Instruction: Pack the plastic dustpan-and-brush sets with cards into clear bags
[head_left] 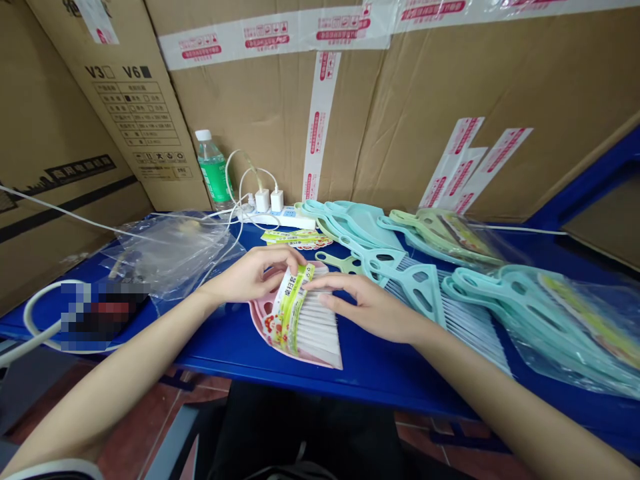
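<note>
A pink dustpan (257,327) lies near the table's front edge, with a white-bristled brush (320,333) resting in it. A green and yellow printed card label (290,313) runs across the brush over the bristles. My left hand (255,270) is closed on the upper end of the dustpan and brush, fingers curled over the label's top; the handles are hidden beneath it. From the right, my right hand (363,303) reaches in with fingers stretched out, its fingertips touching the label's edge and the bristles.
Mint-green dustpans (365,223) and brushes (470,327) lie to the right, some in clear bags (565,360). More card labels (295,239) lie by a power strip (295,217) and bottle (215,173). Plastic bags (170,250) and cables are at left; cardboard (260,100) stands behind.
</note>
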Available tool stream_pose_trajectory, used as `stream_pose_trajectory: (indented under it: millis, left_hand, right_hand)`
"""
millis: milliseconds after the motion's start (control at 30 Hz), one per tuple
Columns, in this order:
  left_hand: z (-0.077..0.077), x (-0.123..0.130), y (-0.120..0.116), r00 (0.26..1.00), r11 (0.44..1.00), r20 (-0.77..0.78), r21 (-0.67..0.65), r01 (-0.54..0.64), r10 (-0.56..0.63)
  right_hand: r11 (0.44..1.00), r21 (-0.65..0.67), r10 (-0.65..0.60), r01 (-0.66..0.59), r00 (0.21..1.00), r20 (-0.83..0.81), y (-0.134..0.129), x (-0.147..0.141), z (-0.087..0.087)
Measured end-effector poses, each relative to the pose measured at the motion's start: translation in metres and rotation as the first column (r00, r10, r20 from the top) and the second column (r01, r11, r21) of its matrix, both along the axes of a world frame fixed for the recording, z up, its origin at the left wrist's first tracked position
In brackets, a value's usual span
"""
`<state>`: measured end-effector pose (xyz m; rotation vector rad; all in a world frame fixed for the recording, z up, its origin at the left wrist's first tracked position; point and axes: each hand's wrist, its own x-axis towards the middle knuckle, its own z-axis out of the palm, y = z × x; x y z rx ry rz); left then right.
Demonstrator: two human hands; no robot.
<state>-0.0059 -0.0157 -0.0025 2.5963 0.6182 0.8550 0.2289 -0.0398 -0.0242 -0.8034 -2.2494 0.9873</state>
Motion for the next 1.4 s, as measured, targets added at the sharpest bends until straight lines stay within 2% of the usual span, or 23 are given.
stream_pose_trajectory:
  millis: [133, 433, 633, 867, 1200, 1400]
  left_hand:
    - [-0.0005, -0.0011, 0.0008, 0.999, 1.0, -0.042, -0.007, 0.012, -0.013]
    - [-0.0013, -0.0015, 0.0008, 0.992, 1.0, -0.127, -0.007, -0.023, 0.022]
    - [-0.0029, -0.0029, 0.0012, 0.986, 1.0, -0.162, 0.006, -0.027, 0.028]
    - [-0.0042, -0.0056, 0.0038, 0.975, 0.991, -0.2, 0.112, -0.073, 0.094]
    - [-0.001, -0.0048, 0.0012, 0.967, 0.999, -0.256, 0.019, 0.026, -0.02]
    - [-0.001, -0.0001, -0.0038, 0.952, 0.999, -0.305, 0.015, 0.033, -0.027]
  right_hand:
    - [0.996, -0.092, -0.011, 0.003, 0.996, -0.085, 0.0048, 0.001, -0.0025]
    - [0.995, -0.046, -0.094, 0.094, 0.996, 0.006, 0.0067, 0.0003, -0.0008]
    - [0.988, 0.032, -0.152, 0.151, 0.986, 0.062, 0.0047, 0.0016, 0.0003]
    - [0.966, 0.178, -0.218, 0.188, 0.962, 0.165, 0.0032, 0.0038, -0.0004]
    - [0.934, 0.307, -0.263, 0.184, 0.934, 0.24, 0.003, 0.005, 0.0021]
    - [0.92, 0.355, -0.269, 0.166, 0.927, 0.262, 0.004, 0.0051, -0.0003]
